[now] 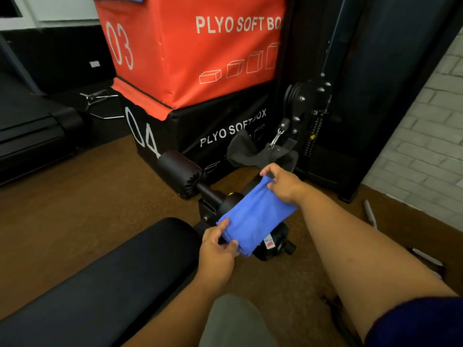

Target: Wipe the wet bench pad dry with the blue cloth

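A folded blue cloth (pixel 255 216) is stretched between both my hands, in the air above the bench's foot end. My left hand (pixel 218 249) pinches its near lower corner. My right hand (pixel 281 182) grips its far upper corner. The black bench pad (pixel 105 276) runs from the lower left up toward the centre, just left of my left hand. The cloth is beside the pad, not touching it. I cannot tell from here where the pad is wet.
A black foam roller (pixel 179 172) on the bench frame sticks out beyond the cloth. Stacked plyo boxes, orange (pixel 190 51) on black (pixel 200 131), stand behind. A cable machine (pixel 308 101) with a strap stands at right, a treadmill (pixel 30 126) at left. Brown floor surrounds the bench.
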Demonstrator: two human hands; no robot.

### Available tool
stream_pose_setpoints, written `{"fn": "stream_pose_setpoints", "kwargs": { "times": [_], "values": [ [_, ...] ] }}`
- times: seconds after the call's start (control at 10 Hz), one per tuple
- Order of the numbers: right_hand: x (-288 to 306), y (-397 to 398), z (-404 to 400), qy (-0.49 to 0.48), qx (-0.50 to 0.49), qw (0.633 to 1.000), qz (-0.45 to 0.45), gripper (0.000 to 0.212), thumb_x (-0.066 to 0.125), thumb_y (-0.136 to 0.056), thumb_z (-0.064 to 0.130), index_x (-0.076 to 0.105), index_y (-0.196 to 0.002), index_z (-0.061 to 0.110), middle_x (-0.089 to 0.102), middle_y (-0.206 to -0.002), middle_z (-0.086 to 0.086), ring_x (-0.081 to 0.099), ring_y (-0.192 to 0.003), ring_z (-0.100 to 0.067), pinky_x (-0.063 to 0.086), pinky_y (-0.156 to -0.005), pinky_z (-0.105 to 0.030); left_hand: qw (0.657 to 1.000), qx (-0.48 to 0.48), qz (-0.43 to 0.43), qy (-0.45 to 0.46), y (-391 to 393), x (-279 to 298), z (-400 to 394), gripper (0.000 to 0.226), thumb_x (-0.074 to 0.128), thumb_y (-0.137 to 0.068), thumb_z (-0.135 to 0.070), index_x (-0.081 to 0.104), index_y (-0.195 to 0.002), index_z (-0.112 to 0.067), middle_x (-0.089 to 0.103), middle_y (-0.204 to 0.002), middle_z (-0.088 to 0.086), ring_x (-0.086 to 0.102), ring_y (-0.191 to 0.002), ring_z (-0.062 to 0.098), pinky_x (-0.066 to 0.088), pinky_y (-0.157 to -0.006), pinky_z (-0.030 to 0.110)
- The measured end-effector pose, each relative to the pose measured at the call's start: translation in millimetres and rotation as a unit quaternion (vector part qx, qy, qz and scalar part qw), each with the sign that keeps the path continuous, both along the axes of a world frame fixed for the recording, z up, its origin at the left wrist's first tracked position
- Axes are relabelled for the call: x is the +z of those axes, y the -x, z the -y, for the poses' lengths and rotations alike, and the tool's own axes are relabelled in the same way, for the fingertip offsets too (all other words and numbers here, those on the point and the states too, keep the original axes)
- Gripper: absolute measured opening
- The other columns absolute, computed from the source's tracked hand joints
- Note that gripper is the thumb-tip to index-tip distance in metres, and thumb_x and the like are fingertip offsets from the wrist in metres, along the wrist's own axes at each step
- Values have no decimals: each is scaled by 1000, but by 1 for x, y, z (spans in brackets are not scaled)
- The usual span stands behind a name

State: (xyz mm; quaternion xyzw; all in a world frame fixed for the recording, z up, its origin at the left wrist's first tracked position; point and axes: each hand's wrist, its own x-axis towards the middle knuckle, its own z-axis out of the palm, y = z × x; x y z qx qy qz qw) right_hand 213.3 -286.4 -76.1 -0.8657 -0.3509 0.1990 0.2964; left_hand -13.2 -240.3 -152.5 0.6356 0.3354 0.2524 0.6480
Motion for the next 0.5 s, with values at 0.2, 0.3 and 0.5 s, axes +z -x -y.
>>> {"fn": "stream_pose_setpoints", "kwargs": {
  "times": [0.2, 0.3, 0.5],
  "values": [
    [-13, 12, -22, 165, -13, 978, 126, 38, 57, -87, 35, 42, -122, 36, 42, -132, -7, 39, -122, -33, 39, -97, -46, 979, -52, -163, -107, -20, -15, -16, 65, 67, -85, -18, 38, -143, -17, 39, -128, 3, 50, -107, 13, 41, -96, 24],
    [-37, 25, -25, 262, 51, 964, 13, 95, 69, -62, 64, 26, -141, 34, 33, -146, -7, 36, -129, -34, 38, -102, -47, 954, -82, -217, -190, -23, -18, -29, 51, 65, -86, -27, 48, -135, -22, 42, -117, 2, 49, -95, 13, 36, -82, 18],
    [-51, 39, -26, 267, 62, 961, -26, 125, 81, -48, 57, -1, -142, 43, 22, -153, -1, 36, -131, -34, 39, -101, -51, 896, -147, -242, -341, -31, -10, -66, 22, 65, -81, -33, 61, -102, -30, 36, -99, -5, 45, -100, 19, 43, -79, 28]
  ]
}}
